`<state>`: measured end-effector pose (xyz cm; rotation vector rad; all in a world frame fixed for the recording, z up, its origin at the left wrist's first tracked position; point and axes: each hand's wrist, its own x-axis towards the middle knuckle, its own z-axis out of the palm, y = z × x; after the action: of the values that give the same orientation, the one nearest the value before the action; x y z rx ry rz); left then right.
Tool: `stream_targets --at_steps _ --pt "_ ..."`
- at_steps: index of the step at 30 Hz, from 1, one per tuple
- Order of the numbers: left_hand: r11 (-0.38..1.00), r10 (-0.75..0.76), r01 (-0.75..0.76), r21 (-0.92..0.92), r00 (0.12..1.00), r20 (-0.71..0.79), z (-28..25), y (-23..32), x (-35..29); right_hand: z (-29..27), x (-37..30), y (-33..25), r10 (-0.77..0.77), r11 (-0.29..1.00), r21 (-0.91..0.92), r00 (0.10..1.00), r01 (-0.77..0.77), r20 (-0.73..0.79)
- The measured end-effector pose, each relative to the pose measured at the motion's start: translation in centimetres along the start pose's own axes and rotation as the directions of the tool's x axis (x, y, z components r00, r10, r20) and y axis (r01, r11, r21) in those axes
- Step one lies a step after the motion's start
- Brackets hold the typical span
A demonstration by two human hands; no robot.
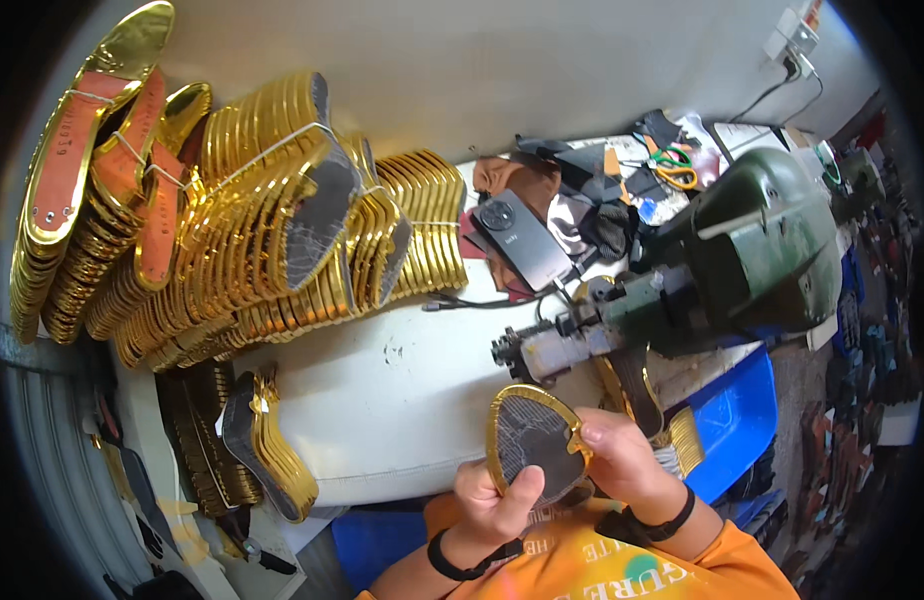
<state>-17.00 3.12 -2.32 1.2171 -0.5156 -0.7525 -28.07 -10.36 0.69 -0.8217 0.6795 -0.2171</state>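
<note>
Gold-edged insole sits low in the frame's centre, pinched by left hand and right hand, seemingly checking its trim before feeding it to the green machine.

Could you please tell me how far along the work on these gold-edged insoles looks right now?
Done, apparently: large tied bundles of gold-edged insoles fill the table's left. In hand: one insole held by both the left hand and right hand below the green machine. Left: cannot tell; a smaller stack sits nearby.
</note>
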Motion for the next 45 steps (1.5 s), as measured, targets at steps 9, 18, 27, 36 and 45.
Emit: stream_targets --at_steps 9,18,27,36,45 --pt "1.000 -0.018 0.016 0.026 0.996 0.085 0.1 -0.5 -1.8 0.7 -2.4 0.9 -0.214 0.909 -0.372 0.977 0.190 -0.024" --pt "0.988 0.141 -0.150 0.029 0.969 0.203 1.2 1.1 -1.2 0.2 -3.6 0.8 -0.636 -0.372 -0.735 0.421 0.567 0.647" --pt "0.946 0.318 -0.300 -0.123 0.934 0.166 -0.3 1.1 -0.2 0.9 -3.5 3.3 -0.695 -0.015 -0.788 0.560 0.616 0.451" --pt "0.952 0.290 -0.299 -0.069 0.951 -0.109 -3.0 1.2 -0.7 2.6 -2.1 0.6 -0.547 0.077 -0.690 0.609 0.719 0.574" --pt "0.966 0.199 -0.162 0.201 0.963 -0.183 -4.3 1.6 -1.6 5.7 0.1 1.5 -0.518 -0.243 -0.627 0.448 0.740 0.729"
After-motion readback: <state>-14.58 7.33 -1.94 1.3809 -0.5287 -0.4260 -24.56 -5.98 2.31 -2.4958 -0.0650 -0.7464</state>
